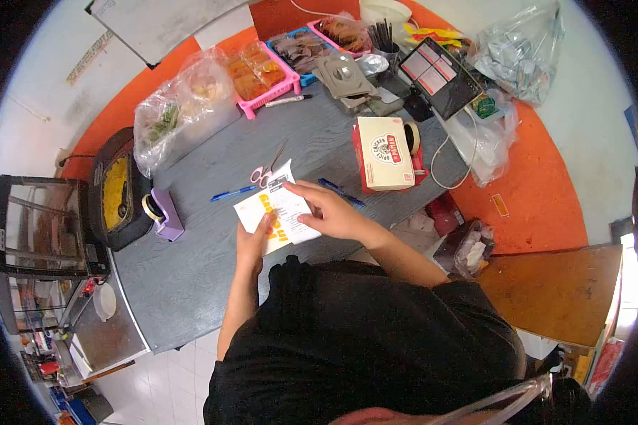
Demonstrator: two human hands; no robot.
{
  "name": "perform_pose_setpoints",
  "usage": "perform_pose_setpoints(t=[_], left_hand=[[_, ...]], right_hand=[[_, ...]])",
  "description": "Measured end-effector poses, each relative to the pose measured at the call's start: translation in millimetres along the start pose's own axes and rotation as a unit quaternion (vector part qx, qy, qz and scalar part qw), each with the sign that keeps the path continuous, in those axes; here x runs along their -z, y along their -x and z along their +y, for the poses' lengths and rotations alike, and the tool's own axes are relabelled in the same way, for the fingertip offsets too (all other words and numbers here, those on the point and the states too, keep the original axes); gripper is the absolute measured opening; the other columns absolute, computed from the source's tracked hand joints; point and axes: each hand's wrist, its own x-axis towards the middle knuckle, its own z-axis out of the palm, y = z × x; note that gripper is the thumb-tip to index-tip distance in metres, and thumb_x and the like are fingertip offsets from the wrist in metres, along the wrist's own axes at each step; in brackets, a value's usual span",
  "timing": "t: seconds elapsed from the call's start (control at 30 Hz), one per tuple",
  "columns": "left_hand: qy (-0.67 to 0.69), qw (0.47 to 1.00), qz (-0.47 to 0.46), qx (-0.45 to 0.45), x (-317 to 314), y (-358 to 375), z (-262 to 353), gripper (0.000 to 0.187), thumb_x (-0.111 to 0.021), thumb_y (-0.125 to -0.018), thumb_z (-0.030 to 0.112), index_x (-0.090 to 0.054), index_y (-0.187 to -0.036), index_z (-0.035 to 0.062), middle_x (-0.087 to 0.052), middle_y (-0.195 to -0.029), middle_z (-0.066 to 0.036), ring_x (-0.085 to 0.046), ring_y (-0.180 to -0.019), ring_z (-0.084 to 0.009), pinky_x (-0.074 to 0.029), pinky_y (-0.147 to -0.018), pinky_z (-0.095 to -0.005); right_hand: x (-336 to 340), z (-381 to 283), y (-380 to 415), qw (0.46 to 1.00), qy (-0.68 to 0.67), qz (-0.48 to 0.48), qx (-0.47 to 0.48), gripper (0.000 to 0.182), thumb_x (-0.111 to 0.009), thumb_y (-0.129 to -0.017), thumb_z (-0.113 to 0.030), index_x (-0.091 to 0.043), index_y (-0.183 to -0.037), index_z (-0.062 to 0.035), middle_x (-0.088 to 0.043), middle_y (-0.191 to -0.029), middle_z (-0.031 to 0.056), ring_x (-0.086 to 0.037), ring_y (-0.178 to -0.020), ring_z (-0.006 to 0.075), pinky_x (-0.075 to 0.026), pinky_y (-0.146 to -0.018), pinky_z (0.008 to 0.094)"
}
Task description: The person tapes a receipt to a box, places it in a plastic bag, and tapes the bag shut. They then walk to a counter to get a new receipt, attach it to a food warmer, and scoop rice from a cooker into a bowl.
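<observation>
My left hand [252, 242] pinches the lower left of a white card or flat paper packet [251, 211] with large yellow letters. On the right, my right hand [330, 212] grips a printed receipt [295, 210] that lies over the same white piece. Both thumbs are on top, and the fingers underneath are hidden. Just beyond the papers are pink-handled scissors [259, 175] and a blue pen [232, 193]. Another blue pen [342, 193] lies past my right hand. Farther right stands a cream and red printed food box [384, 153].
A purple tape dispenser [170, 214] and a black tray of yellow food [115, 191] are at left. Toward the back sit a clear plastic bag [184, 106], a pink basket [269, 99] with orange packets, metal lids [344, 74] and a tablet [441, 78] with a trailing white cable.
</observation>
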Motion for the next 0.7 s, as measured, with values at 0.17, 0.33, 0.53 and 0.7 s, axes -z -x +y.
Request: perform_pose_setpoints(t=[0.17, 0.33, 0.53, 0.7], left_hand=[[-0.031, 0.994, -0.076, -0.071, -31, 12, 29, 0.058, -0.071, -0.066, 0.004, -0.035, -0.110, -0.0053, -0.055, -0.097, -0.015, -0.057, -0.086, -0.0210, -0.048, -0.074, -0.0307], [-0.010, 0.995, -0.072, -0.072, -61, 6, 33, 0.055, -0.070, -0.065, 0.001, -0.036, -0.107, -0.0056, -0.055, -0.097, -0.016, -0.058, -0.085, -0.0220, -0.049, -0.074, -0.0312], [0.007, 0.992, -0.085, -0.090, -86, 12, 38, 0.061, -0.068, -0.066, 0.000, -0.032, -0.115, -0.0052, -0.055, -0.100, -0.016, -0.058, -0.087, -0.0218, -0.049, -0.075, -0.0317], [-0.019, 0.990, -0.063, -0.123, -95, 17, 39, 0.056, -0.070, -0.065, 0.001, -0.035, -0.108, -0.0057, -0.055, -0.097, -0.016, -0.058, -0.086, -0.0217, -0.049, -0.074, -0.0316]], right_hand=[[7, -22, 14, 0.984, 0.151, 0.084, 0.033, 0.051, -0.058, -0.075, -0.001, -0.041, -0.124, -0.0049, -0.030, -0.133, 0.0132, -0.047, -0.095, 0.0106, -0.042, -0.062, 0.0193], [84, -29, 47, 0.828, 0.311, 0.416, 0.212, 0.024, -0.058, -0.073, -0.005, -0.053, -0.097, -0.0028, -0.049, -0.107, 0.0141, -0.047, -0.102, 0.0255, -0.038, -0.086, 0.0355], [204, 79, 97, 0.784, 0.311, 0.516, -0.147, 0.024, -0.053, -0.082, -0.022, -0.057, -0.092, 0.0002, -0.056, -0.090, 0.0115, -0.054, -0.085, 0.0204, -0.044, -0.072, 0.0336], [222, 88, 98, 0.832, 0.006, 0.452, -0.320, 0.031, -0.050, -0.085, -0.029, -0.060, -0.093, -0.0008, -0.061, -0.090, 0.0116, -0.055, -0.089, 0.0208, -0.042, -0.074, 0.0369]])
